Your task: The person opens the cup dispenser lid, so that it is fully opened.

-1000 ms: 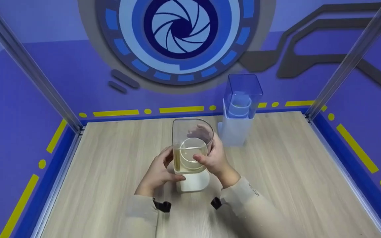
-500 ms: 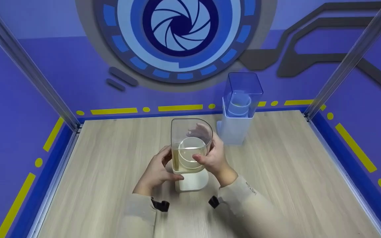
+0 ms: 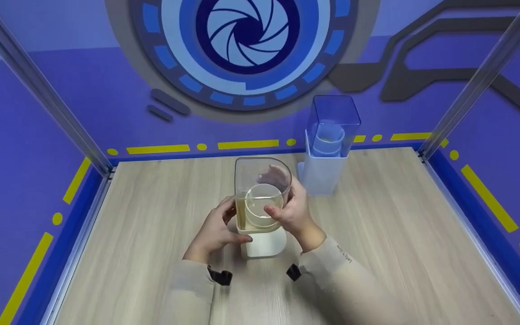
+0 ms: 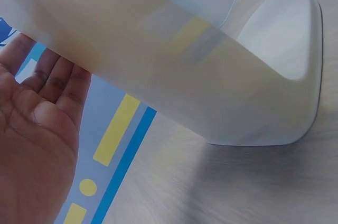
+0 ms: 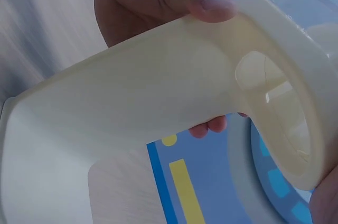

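In the head view, both hands hold a cream dispenser-like stand with a clear, smoky box on top, tilted back over the table. The clear box [image 3: 255, 174] contains a round, cup-like insert. My left hand [image 3: 212, 237] grips the cream post [image 5: 153, 86] below it. In the right wrist view, the left thumb [image 5: 214, 5] lies along the post's front and fingertips show past its far side. My right hand [image 3: 298, 214] holds the clear box's right side, thumb in front and fingers behind. A round opening [image 5: 277, 113] shows under the head. The flat foot [image 3: 264, 243] lies lowest.
A second stand [image 3: 325, 176], white-blue with a blue translucent box, stands upright at the back right of the wooden table [image 3: 151, 216]. Blue-purple printed walls [image 3: 79, 99] and metal corner posts [image 3: 476, 85] enclose the table at back and sides.
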A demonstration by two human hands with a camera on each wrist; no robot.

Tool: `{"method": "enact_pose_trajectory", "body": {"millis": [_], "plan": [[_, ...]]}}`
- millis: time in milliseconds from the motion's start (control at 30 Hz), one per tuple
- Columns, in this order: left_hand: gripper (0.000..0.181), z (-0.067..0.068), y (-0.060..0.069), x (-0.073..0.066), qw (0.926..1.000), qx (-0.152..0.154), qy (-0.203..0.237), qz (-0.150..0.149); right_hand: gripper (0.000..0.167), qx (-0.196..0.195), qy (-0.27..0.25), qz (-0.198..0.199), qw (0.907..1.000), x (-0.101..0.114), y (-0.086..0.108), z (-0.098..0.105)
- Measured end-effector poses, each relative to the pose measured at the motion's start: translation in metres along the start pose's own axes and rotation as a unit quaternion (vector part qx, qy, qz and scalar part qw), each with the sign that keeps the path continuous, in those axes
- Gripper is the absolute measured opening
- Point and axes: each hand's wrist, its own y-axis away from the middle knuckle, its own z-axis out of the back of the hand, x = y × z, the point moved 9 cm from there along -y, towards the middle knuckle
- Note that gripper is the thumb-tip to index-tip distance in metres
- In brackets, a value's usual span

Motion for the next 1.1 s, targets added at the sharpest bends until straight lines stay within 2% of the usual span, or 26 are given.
{"method": "enact_pose_trajectory", "body": {"millis": [367, 600, 767, 1100], "plan": [[0.111, 0.0005, -0.0003, 0.0007, 0.9999, 0.000, -0.005, 0.012, 0.124, -0.002, 0.002, -0.006, 1.0000, 0.0009, -0.0022, -0.0003], [0.110, 0.0008, -0.0003, -0.0015, 1.0000, 0.007, -0.002, -0.002, 0.122, 0.001, -0.008, -0.004, 1.0000, 0.0012, -0.0024, -0.0017], [0.112, 0.0000, -0.0010, -0.0008, 0.9999, 0.011, 0.001, 0.000, 0.121, -0.002, -0.010, 0.007, 0.9999, 0.0029, -0.0009, -0.0006], [0.112, 0.0007, -0.0015, -0.0003, 0.9999, 0.011, -0.001, 0.003, 0.125, -0.012, -0.017, -0.004, 0.9998, 0.0035, -0.0013, -0.0008]]}}
